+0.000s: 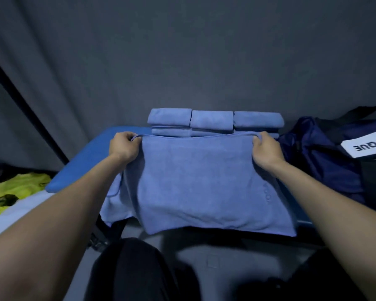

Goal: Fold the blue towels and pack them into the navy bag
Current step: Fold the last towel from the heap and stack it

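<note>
Towel (204, 181) stretched between left hand (123, 146), right hand (267, 147); both pinch far corners.

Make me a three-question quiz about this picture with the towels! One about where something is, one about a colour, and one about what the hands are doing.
1. Where is the navy bag?
A. to the right of the towel being held
B. on top of the folded towels
C. on the person's lap

2. What colour is the cloth at the far left?
A. red
B. yellow-green
C. brown

3. What are the hands doing?
A. resting flat
B. zipping the bag
C. each gripping a top corner of the blue towel

Answers: 1 A, the bag lies beside the towel's right edge. 2 B, it is bright yellow-green. 3 C, the left hand and right hand both pinch the top edge.
</note>
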